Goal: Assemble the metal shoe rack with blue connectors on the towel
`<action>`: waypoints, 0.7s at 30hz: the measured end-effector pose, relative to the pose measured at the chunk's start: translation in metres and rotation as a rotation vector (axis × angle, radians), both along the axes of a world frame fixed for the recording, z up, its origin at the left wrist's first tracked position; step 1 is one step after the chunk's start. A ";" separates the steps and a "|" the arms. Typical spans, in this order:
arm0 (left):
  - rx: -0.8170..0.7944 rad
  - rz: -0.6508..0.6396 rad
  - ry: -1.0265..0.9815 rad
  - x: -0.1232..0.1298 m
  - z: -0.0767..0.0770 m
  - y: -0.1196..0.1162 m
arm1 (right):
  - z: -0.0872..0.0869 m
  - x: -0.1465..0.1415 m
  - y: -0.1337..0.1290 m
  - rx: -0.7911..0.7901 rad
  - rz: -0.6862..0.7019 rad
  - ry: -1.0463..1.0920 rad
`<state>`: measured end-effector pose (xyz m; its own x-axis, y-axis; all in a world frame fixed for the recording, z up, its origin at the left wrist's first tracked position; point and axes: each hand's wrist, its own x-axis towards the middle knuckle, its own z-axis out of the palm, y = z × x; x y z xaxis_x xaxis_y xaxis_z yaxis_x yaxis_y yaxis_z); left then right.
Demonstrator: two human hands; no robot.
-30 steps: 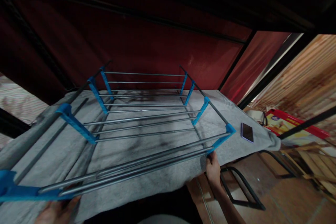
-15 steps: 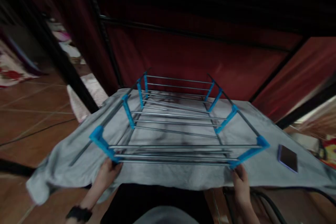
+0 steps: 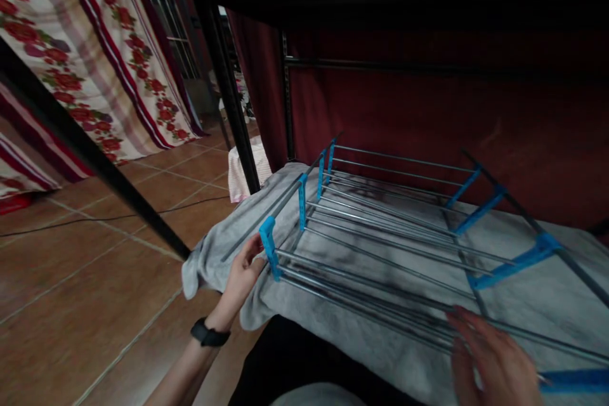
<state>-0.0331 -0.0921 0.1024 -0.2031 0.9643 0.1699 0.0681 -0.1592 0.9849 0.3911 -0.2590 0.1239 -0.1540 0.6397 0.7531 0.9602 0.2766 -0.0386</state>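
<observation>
A metal rack [image 3: 380, 279] with grey tubes and blue plastic brackets lies on a grey blanket [image 3: 328, 336]. My left hand [image 3: 245, 269], with a black band on the wrist, is at the rack's near left corner. Its curled fingers and thumb close on the blue corner bracket [image 3: 269, 247]. Over the front tubes at the near right is my right hand [image 3: 497, 361], slightly blurred. Its fingers stretch out with no tube gripped; whether they touch one I cannot tell. A blue bracket [image 3: 578, 380] shows beside it, cut off by the picture's edge.
Black metal posts [image 3: 233, 101] of a frame rise around the blanket, with a dark overhang above. A dark red curtain [image 3: 404, 114] hangs behind. To the left are a flowered curtain [image 3: 109, 63], a tiled floor [image 3: 128, 279] with a thin cable, and a pinkish cloth [image 3: 247, 168].
The view has swung left, so the rack sits further right in it. My right hand has left the near right bracket and is now over the front tubes. My left hand has risen along its corner bracket.
</observation>
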 end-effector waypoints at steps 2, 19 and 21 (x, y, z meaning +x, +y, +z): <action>0.020 -0.072 -0.055 0.007 0.015 -0.002 | 0.015 -0.043 0.030 -0.064 0.062 -0.185; 0.017 -0.058 -0.325 0.039 0.035 0.009 | 0.031 -0.069 0.082 -0.090 0.131 -0.210; 0.005 -0.033 -0.293 0.038 0.033 0.009 | 0.028 -0.067 0.083 -0.088 0.146 -0.220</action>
<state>0.0048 -0.0829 0.1354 -0.2125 0.9705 0.1135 -0.2240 -0.1615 0.9611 0.3238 -0.1763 0.1524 -0.4027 0.6600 0.6342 0.8985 0.4172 0.1364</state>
